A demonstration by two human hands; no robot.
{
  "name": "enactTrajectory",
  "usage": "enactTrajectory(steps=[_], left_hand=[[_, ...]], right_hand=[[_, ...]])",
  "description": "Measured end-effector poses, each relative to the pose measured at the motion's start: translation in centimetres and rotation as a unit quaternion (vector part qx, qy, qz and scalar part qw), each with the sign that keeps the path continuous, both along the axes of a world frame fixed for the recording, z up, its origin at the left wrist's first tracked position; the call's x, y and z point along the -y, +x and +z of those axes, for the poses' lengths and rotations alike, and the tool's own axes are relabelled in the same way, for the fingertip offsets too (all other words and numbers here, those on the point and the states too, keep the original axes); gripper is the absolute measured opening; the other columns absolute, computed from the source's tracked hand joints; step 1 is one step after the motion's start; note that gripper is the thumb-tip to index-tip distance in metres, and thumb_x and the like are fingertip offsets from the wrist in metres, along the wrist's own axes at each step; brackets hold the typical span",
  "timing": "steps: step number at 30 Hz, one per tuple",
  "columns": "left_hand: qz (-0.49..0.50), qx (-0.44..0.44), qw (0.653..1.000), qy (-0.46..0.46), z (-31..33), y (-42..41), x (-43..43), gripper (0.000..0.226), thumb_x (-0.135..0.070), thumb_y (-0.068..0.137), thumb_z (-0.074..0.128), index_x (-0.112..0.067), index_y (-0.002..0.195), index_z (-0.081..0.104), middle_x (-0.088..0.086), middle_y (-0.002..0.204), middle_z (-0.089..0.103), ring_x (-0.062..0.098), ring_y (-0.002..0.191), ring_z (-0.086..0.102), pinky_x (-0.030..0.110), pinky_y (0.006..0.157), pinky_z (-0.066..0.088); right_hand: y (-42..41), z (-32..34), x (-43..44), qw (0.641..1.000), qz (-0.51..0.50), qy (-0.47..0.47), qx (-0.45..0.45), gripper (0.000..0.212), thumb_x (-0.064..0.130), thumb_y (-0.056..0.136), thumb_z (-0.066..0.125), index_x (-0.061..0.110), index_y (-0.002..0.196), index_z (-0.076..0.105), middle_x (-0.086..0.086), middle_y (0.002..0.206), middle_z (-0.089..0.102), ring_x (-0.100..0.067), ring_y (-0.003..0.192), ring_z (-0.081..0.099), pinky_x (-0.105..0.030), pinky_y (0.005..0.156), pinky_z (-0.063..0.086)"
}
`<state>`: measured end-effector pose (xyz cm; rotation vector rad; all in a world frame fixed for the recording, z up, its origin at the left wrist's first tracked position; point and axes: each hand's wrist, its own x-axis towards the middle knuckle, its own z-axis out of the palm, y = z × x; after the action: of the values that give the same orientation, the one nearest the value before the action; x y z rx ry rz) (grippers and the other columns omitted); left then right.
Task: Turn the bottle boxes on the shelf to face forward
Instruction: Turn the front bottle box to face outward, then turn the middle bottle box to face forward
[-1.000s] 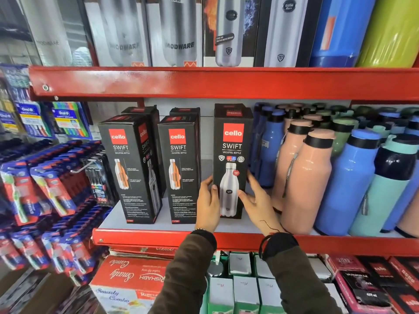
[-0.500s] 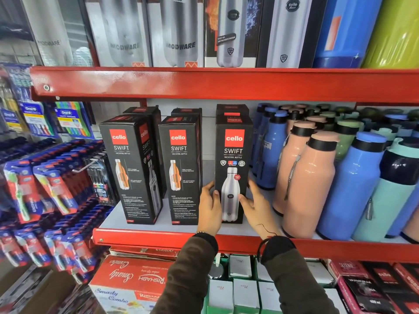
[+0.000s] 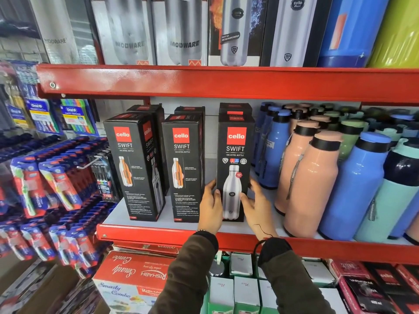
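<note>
Left hand (image 3: pixel 212 206) and right hand (image 3: pixel 258 203) — clasped on the lower sides of the right-hand box (image 3: pixel 234 166), centre frame, silver-bottle face forward on the white shelf (image 3: pixel 158 219). Tall, narrow, matte black card: likely to topple if pushed low, knocking the glossy peach bottles (image 3: pixel 310 177) just right. Middle box (image 3: pixel 182 167) fronts squarely but shows a cutaway panel; left box (image 3: pixel 133 166) stands skewed — corner outward.
</note>
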<state>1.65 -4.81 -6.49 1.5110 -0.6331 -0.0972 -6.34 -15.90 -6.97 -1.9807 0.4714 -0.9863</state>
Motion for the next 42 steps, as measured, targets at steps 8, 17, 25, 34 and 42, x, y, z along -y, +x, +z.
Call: enactTrajectory(steps=[8, 17, 25, 34, 42], left_hand=[[0.021, 0.09, 0.995, -0.039, 0.5, -1.5, -2.9, 0.04, -0.028, 0.106, 0.043, -0.024, 0.145, 0.045, -0.011, 0.144, 0.052, -0.005, 0.133, 0.048, 0.005, 0.102, 0.038], [0.173, 0.163, 0.967, -0.096, 1.6, 0.9, -7.8, 0.039, -0.016, 0.104, 0.041, -0.014, 0.143, 0.045, 0.002, 0.139, 0.047, 0.012, 0.133, 0.042, 0.029, 0.114, 0.031], [-0.056, -0.116, 0.984, -0.12, 1.3, 4.2, -10.3, 0.051, -0.043, 0.108, 0.02, -0.026, 0.152, 0.038, -0.005, 0.151, 0.051, 0.006, 0.143, 0.043, 0.037, 0.125, 0.028], [-0.062, -0.111, 0.985, -0.119, 1.3, 6.5, -12.5, 0.052, -0.05, 0.106, 0.019, -0.036, 0.133, 0.062, -0.011, 0.13, 0.065, -0.017, 0.108, 0.062, 0.018, 0.092, 0.048], [-0.05, -0.036, 0.985, -0.158, 0.9, 6.3, -13.5, 0.046, -0.043, 0.107, 0.03, -0.028, 0.125, 0.069, -0.008, 0.133, 0.064, 0.013, 0.118, 0.062, 0.036, 0.094, 0.059]], right_hand=[[-0.6, 1.1, -2.7, 0.974, -0.121, -0.033, 0.189, 0.033, 0.008, 0.089, 0.07, 0.025, 0.116, 0.064, 0.0, 0.11, 0.063, -0.001, 0.091, 0.061, -0.01, 0.066, 0.048], [2.6, 1.7, -8.9, 0.994, 0.034, 0.012, 0.105, 0.036, 0.012, 0.098, 0.059, 0.017, 0.133, 0.059, -0.004, 0.132, 0.063, -0.001, 0.11, 0.063, -0.003, 0.085, 0.044], [6.5, 0.2, -10.8, 0.997, 0.033, 0.071, -0.019, 0.046, 0.018, 0.104, 0.047, 0.015, 0.149, 0.039, -0.007, 0.146, 0.052, -0.02, 0.138, 0.046, -0.027, 0.113, 0.031], [6.8, 0.7, -12.5, 0.998, 0.032, 0.039, 0.049, 0.063, 0.042, 0.079, 0.079, 0.042, 0.133, 0.047, 0.022, 0.121, 0.064, 0.004, 0.114, 0.06, -0.019, 0.097, 0.049], [7.4, 1.7, -12.6, 0.997, -0.025, 0.024, 0.063, 0.081, 0.053, 0.056, 0.09, 0.033, 0.125, 0.054, 0.015, 0.111, 0.071, 0.001, 0.104, 0.066, -0.025, 0.09, 0.055]])
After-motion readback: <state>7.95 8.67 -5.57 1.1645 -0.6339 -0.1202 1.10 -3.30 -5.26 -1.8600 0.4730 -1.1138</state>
